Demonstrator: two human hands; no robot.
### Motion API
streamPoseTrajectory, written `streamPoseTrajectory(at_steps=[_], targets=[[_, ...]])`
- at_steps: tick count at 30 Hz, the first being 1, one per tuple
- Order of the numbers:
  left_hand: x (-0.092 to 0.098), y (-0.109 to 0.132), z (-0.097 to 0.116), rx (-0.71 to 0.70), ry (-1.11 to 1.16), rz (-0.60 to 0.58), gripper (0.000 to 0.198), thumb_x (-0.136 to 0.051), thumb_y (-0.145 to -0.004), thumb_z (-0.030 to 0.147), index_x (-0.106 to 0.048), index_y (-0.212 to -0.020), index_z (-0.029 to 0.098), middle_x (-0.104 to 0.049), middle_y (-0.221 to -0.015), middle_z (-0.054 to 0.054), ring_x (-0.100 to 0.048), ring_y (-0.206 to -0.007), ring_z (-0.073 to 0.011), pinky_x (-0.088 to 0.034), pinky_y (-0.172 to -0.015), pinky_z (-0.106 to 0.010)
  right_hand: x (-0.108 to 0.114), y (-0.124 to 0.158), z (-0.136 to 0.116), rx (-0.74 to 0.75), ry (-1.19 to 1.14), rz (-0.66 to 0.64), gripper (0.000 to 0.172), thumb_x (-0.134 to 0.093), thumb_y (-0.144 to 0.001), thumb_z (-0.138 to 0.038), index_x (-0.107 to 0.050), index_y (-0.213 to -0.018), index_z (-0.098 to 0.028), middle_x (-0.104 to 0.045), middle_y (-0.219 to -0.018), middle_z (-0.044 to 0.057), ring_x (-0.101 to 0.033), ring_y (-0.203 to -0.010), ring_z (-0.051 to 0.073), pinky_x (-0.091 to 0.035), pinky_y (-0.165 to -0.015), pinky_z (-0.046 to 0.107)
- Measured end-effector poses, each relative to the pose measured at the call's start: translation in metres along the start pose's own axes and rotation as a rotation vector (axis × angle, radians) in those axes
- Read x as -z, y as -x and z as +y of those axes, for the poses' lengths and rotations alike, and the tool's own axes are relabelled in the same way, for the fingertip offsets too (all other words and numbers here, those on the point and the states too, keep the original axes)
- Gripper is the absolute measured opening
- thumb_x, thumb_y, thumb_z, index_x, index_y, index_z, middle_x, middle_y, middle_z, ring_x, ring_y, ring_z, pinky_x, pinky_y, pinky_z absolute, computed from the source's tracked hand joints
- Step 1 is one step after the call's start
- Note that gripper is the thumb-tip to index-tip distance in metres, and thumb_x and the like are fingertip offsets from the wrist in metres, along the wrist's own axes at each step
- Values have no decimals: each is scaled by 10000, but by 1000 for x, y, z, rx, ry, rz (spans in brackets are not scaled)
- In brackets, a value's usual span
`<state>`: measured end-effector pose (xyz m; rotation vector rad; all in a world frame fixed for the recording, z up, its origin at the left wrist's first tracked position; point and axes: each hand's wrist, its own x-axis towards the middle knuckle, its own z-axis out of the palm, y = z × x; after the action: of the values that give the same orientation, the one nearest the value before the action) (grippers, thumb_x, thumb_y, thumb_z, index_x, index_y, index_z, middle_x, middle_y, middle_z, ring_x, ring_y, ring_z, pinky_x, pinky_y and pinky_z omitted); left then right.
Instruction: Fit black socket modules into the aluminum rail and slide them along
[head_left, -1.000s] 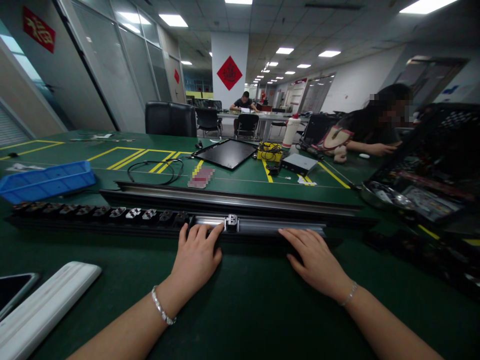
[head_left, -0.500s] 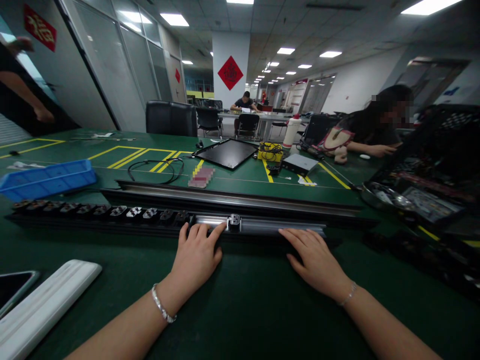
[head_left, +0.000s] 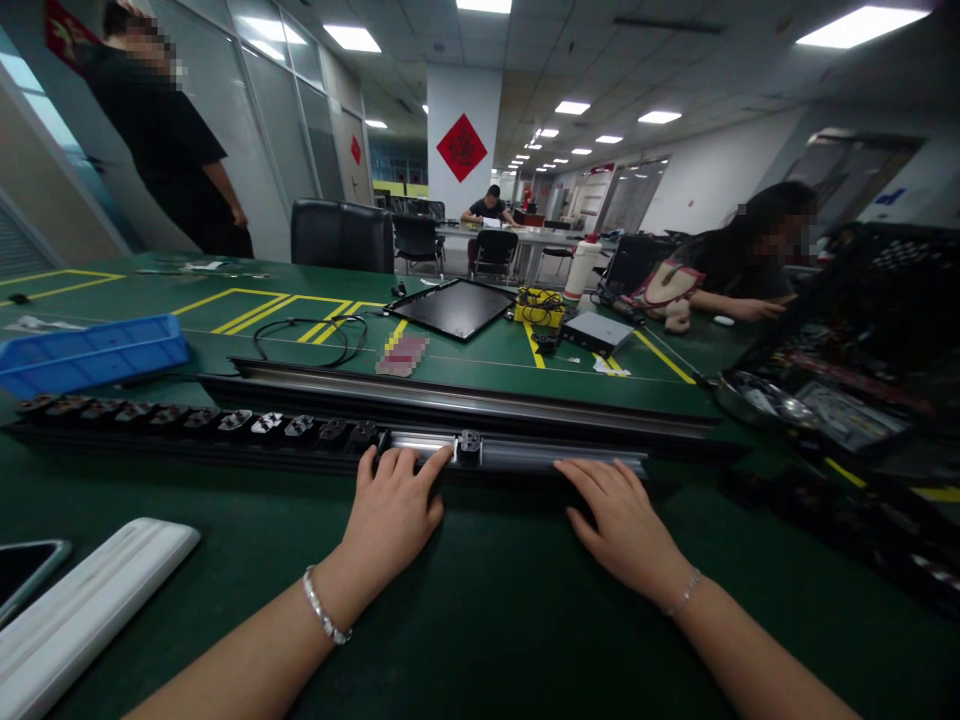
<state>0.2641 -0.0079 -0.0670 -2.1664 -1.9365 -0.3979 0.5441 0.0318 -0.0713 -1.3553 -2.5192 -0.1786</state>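
Aluminium power track (head_left: 517, 452) lies across the green tabletop (head_left: 525, 620), long, stiff, probably heavy, so hold it two-handed; left hand (head_left: 394, 510) and right hand (head_left: 619, 520) rest on it, fingers spread, not clamped

This is an electronics assembly workshop in an open-plan room. A long workbench (head_left: 510, 640) covered in green matting and marked with yellow tape lines (head_left: 255, 315) carries an aluminium rail (head_left: 465, 405), a blue plastic parts tray (head_left: 94, 355) and a coiled black cable (head_left: 307, 340). Beyond the workbench, a person (head_left: 489, 207) sits at a further table (head_left: 480, 230) under rows of ceiling panel lights (head_left: 352, 38), and a glass partition (head_left: 270, 120) runs along its left side.
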Motion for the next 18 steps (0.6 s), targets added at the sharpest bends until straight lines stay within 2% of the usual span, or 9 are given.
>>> streamPoseTrajectory(at_steps=[3,5,10,12,18], targets=[[0,0,0,1,-7,5,522,-511,-789,262,-438,-1302,325,-575,-999,-60,-499,-1002,-263,-235,-998,-500,2,-8,-16,-16,-19,0,474,-430,-818,-219,-426,-1292,-235,-543,-1249,73,-461,-1171,227,-244,-1052,509],[0,0,0,-1,-13,18,515,-508,-792,260,-442,-1299,323,-574,-999,-61,-497,-1003,-264,-233,-1000,-498,3,-18,-31,36,-54,-32,492,-425,-820,-206,-410,-1311,-213,-551,-1229,80,-475,-1140,217,-259,-1043,473],[0,1,2,18,-1,20,520,-512,-785,240,-448,-1293,331,-578,-1008,-62,-495,-1007,-258,-223,-1013,-493,2,-47,-66,113,-115,-89,502,-460,-811,-202,-418,-1308,-254,-606,-1086,56,-530,-987,195,-358,-906,371],[0,1,3,25,-1,11,528,-517,-781,238,-443,-1295,336,-576,-1015,-59,-493,-1016,-257,-215,-1020,-494,0,-53,-72,100,-86,-79,439,-445,-819,-187,-474,-1251,-260,-622,-1006,49,-535,-935,194,-351,-878,358],[0,1,2,21,-3,12,528,-517,-782,241,-441,-1297,329,-572,-1019,-63,-489,-1024,-264,-212,-1024,-502,-4,-52,-71,109,-88,-58,451,-446,-812,-168,-472,-1252,-260,-612,-960,45,-520,-894,197,-328,-862,343]])
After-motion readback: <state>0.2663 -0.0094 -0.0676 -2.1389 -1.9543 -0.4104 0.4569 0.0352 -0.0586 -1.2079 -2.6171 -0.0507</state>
